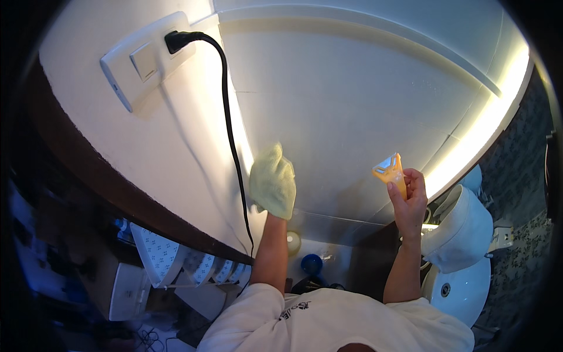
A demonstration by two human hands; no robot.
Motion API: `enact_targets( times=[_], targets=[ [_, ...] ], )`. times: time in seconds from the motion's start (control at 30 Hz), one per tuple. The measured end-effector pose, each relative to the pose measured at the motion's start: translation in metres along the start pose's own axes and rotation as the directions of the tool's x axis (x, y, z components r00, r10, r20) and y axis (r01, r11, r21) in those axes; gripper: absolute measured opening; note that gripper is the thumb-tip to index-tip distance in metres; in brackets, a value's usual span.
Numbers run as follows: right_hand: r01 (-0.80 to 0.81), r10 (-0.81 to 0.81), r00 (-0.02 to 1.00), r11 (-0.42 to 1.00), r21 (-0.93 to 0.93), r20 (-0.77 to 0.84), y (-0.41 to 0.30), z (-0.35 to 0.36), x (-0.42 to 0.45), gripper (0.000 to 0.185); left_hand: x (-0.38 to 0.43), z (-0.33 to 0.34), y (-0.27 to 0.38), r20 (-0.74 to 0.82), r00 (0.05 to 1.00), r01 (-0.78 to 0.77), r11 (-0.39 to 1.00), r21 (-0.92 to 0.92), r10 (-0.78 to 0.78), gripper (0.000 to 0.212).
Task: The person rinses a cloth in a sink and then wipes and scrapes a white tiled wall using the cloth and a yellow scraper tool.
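Observation:
A pale yellow-green cloth [273,182] covers my left hand [272,193], which is up against the light wall panel [334,132] near its left corner; the fingers are hidden under the fabric. To the right, my right hand [410,198] grips the handle of an orange plastic scraper [393,174] between thumb and fingers. The scraper's wide end with a blade points up and left, in front of the panel. A black power cord [228,110] runs down just left of the cloth from a plug [176,42] in the wall socket.
A switch and socket plate [143,61] is on the left wall. Lower left stands a white shelf rack [158,259]. Lower right are a white washbasin [462,290] and a pale padded or fabric item [462,229]. A blue round container [312,264] sits on the floor below.

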State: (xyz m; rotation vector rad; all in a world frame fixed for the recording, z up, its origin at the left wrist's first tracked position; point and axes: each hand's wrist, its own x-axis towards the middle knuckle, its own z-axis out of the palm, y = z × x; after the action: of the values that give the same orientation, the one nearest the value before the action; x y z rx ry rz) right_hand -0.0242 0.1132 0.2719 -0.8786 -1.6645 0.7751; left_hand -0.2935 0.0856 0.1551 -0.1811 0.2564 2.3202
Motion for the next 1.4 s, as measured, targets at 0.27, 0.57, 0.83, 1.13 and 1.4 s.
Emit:
enact_targets(
  times=[0.27, 0.57, 0.83, 1.13, 1.4],
  targets=[
    [0.050, -0.051, 0.999, 0.991, 0.125, 0.001, 0.014, 0.007, -0.012, 0.041, 0.045, 0.070, 0.000, 0.653, 0.747, 0.311, 0.933, -0.181, -0.123, 0.030],
    [0.460, -0.377, 0.888, 0.756, -0.466, 0.264, 0.044, 0.056, 0.022, 0.049, 0.033, -0.145, -0.008, 0.175, 0.984, -0.169, -0.157, 0.973, 0.026, 0.020],
    [0.576, -0.402, 0.803, 0.714, -0.399, 0.440, 0.003, 0.243, 0.023, 0.039, -0.073, -0.155, 0.017, 0.412, 0.864, -0.502, -0.563, 0.656, -0.290, 0.020],
    [0.557, -0.365, 0.823, 0.674, -0.485, 0.436, -0.012, 0.242, 0.024, 0.037, -0.104, -0.139, 0.062, 0.488, 0.786, -0.612, -0.587, 0.529, -0.379, 0.021],
    [0.523, -0.351, 0.843, 0.710, -0.472, 0.406, -0.018, 0.239, 0.025, 0.037, -0.114, -0.140, 0.070, 0.489, 0.779, -0.619, -0.607, 0.498, -0.393, 0.021]
  ],
)
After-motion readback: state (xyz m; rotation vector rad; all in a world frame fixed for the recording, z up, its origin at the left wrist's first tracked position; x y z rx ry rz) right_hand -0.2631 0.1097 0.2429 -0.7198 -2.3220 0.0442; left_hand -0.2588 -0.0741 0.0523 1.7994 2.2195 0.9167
